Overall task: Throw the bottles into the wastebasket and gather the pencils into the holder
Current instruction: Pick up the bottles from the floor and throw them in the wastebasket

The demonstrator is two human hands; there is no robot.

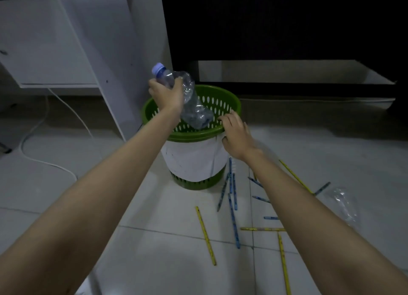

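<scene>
A crumpled clear plastic bottle [189,95] with a pale purple cap is tilted over the green perforated wastebasket [229,100], its bottom end inside the rim. My left hand [166,93] is shut on the bottle's upper part. On the basket's near right rim rests my right hand [236,135], fingers over the edge and thumb on the outside. Several blue and yellow pencils [233,219] lie scattered on the tiled floor to the right of the basket. A second clear bottle [344,204] lies on the floor at the far right. No pencil holder is in view.
A white cabinet panel [106,40] leans at the left behind the basket, with a white cable [33,144] trailing on the floor. A low dark shelf unit [298,73] stands behind the basket. White paper [192,160] wraps the basket's side.
</scene>
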